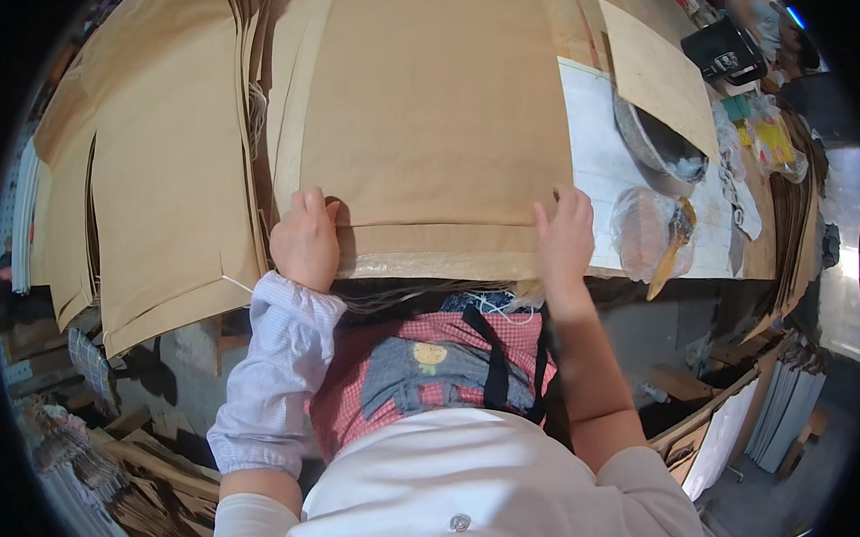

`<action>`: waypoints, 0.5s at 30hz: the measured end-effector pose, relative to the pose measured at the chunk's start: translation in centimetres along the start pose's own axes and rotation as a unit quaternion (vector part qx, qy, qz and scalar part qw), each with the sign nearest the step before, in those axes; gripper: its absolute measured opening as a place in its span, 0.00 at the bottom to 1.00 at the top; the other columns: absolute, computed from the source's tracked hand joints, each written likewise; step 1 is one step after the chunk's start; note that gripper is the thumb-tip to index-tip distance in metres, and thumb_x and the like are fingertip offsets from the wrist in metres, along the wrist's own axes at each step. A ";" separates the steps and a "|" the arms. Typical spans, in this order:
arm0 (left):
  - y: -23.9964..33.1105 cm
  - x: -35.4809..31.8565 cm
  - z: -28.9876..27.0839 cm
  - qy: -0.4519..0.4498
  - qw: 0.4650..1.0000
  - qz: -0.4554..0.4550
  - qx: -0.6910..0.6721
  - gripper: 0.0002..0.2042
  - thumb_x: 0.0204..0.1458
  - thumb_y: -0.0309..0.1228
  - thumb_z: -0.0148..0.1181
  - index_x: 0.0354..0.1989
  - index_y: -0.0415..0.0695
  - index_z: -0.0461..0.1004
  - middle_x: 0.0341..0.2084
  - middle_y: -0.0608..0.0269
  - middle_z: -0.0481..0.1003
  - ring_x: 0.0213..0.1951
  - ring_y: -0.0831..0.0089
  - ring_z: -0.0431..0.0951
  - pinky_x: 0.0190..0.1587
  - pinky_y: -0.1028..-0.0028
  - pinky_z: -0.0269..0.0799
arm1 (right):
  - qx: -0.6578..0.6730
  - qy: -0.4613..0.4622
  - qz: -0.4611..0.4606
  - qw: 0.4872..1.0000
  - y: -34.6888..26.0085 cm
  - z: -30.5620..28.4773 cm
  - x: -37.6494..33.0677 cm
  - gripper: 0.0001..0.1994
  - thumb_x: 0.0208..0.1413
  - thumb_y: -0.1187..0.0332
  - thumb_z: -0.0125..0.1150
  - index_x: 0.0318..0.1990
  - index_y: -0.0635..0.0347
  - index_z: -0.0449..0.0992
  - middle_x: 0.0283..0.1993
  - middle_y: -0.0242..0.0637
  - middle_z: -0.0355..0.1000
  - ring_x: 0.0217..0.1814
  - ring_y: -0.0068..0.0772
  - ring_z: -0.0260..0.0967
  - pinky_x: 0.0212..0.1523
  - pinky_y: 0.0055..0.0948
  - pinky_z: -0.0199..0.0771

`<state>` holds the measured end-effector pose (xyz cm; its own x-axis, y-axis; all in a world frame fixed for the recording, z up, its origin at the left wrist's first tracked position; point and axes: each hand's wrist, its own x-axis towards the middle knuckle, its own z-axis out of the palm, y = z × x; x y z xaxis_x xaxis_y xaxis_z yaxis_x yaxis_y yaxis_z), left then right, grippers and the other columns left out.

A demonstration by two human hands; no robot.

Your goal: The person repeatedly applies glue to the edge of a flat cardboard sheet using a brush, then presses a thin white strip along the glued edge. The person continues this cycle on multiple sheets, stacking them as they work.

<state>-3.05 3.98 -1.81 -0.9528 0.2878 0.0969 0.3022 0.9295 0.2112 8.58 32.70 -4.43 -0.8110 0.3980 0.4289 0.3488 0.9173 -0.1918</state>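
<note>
In front of me lies a large brown paper bag (pixel 444 116), with a folded strip (pixel 429 238) along its near end and a shiny, wrinkled band (pixel 439 264) below that. My left hand (pixel 306 242) is closed at the left end of the fold, fingers curled and thumb on the paper. At the right end, my right hand (pixel 566 240) holds the bag's edge between thumb and bent fingers. Its underside and some fingertips are hidden. White cord (pixel 507 308) hangs below the near edge, over my red checked apron (pixel 344 395).
Stacked brown paper bags (pixel 171 183) lie to the left, bundled string (pixel 257 118) beside them. On the right are a metal bowl (pixel 634 134) partly under a board (pixel 655 76), a brush (pixel 671 255) on plastic, and a black container (pixel 723 55). More stacks stand below the table.
</note>
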 end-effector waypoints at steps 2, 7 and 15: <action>1.5 -1.1 -0.7 -0.002 0.991 0.129 -0.043 0.17 0.51 0.36 0.57 0.45 0.39 0.65 0.35 0.50 0.71 0.40 0.49 0.73 0.42 0.56 0.68 | 0.034 -0.031 -0.069 0.997 -2.4 0.4 -0.4 0.23 0.50 0.61 0.60 0.53 0.59 0.68 0.52 0.43 0.67 0.50 0.47 0.66 0.48 0.42 0.68; 3.8 -3.5 -0.5 -0.154 0.963 0.221 0.019 0.47 0.46 0.53 0.58 0.64 0.28 0.48 0.64 0.38 0.49 0.68 0.45 0.45 0.68 0.53 0.38 | 0.063 -0.229 -0.149 0.960 -6.7 -2.3 -2.8 0.34 0.54 0.57 0.56 0.63 0.70 0.56 0.68 0.51 0.51 0.72 0.45 0.44 0.68 0.41 0.45; -0.7 -2.6 -0.5 -0.079 0.987 0.131 0.054 0.51 0.45 0.62 0.55 0.62 0.23 0.48 0.63 0.30 0.47 0.66 0.40 0.44 0.67 0.55 0.41 | 0.042 -0.129 0.146 0.980 0.6 -3.2 -0.7 0.25 0.49 0.61 0.64 0.49 0.72 0.68 0.57 0.55 0.61 0.60 0.51 0.56 0.59 0.43 0.56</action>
<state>-0.80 2.50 -1.73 -0.8379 0.5455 -0.0201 0.5417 0.8354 0.0926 10.87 32.94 -2.05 -0.7781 0.6184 0.1101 0.5519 0.7568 -0.3502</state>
